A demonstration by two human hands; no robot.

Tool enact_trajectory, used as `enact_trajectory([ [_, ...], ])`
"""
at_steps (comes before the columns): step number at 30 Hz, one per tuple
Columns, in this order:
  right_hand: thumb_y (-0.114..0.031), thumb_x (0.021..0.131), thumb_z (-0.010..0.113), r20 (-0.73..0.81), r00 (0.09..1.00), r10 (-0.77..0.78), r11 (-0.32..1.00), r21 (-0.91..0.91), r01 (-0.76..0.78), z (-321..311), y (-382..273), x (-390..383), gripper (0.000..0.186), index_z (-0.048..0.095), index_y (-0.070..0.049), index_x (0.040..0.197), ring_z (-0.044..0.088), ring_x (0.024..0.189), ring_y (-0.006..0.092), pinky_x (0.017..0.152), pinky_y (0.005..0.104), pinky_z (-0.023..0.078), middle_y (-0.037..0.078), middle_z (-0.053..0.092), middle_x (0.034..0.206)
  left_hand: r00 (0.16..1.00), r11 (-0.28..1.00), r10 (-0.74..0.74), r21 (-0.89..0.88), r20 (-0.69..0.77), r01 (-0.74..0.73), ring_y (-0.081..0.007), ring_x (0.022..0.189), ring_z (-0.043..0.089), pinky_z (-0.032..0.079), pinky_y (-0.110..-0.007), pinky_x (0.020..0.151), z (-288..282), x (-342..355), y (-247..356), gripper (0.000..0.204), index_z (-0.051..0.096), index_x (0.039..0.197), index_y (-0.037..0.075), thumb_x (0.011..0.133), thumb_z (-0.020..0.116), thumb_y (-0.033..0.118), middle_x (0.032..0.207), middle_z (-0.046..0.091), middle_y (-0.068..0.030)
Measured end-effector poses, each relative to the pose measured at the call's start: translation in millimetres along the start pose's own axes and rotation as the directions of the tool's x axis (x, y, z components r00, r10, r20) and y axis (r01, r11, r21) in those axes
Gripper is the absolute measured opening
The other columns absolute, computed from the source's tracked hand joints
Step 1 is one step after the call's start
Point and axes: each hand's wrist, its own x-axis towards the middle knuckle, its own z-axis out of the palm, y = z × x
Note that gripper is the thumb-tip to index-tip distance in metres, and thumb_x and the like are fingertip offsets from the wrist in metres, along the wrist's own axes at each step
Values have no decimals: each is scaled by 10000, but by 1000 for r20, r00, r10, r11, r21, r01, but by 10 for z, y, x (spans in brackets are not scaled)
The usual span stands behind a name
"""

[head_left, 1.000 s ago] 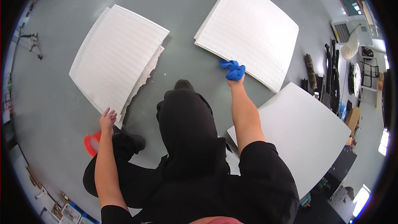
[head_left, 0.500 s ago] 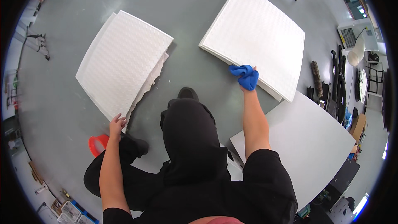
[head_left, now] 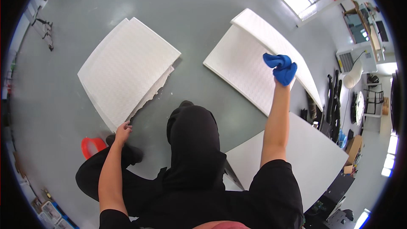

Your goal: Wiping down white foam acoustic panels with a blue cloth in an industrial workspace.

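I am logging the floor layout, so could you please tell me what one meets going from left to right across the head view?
Red ring → left hand → left stack of white sheets → right stack of white sheets → right hand in a blue glove → white fan.

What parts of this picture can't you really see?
Head view:
- Right hand: covered by a blue cloth; grip unclear.
- Left hand: fingertips at the left white sheet stack; too small to tell a grip.
- Red object: partly behind the leg.
- Feet: hidden by the person's body.
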Motion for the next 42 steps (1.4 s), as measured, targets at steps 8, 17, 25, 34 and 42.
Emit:
enact_trajectory([
  [8,-476,950,297,186,983,1,999,46,-9,612,-1271,969,627,560,86,1040,587,862,293,861,370,424,207,644,943,995,976,51,-217,88,-31,-155,836,622,481,-256,737,97,61,617,492,481,1300,12,823,552,108,1028,647,-112],
  [17,-376,947,401,367,910,194,955,139,-260,2389,-1496,395,461,554,52,1024,556,871,249,818,354,440,167,606,995,829,279,493,-951,263,136,-320,1204,474,377,-421,1028,308,-530,3241,830,178,1417,-40,897,477,535,1328,447,-211],
  [25,-142,908,485,274,941,198,980,-35,-196,3488,-1016,-29,300,539,64,1119,536,883,156,867,293,429,79,596,1023,807,-174,553,-976,-205,-129,-302,1053,556,434,-488,922,-367,-1040,2764,687,340,1374,63,853,521,473,1208,527,-142],
  [34,-303,936,408,381,817,433,849,134,-512,4729,24,-787,403,556,40,1089,599,797,225,790,351,512,109,606,905,823,-91,345,-888,-452,-450,-356,995,575,480,-439,886,-1741,-1904,1682,655,417,1246,-69,689,562,245,1081,555,-215],
  [42,-258,917,489,497,436,751,292,342,-893,5032,836,-1760,362,504,9,1161,613,824,203,794,332,510,146,613,942,813,231,407,-815,-416,-532,-321,1015,567,489,-422,861,-2600,-2541,1505,649,422,1260,-69,717,590,245,1151,540,-217],
])
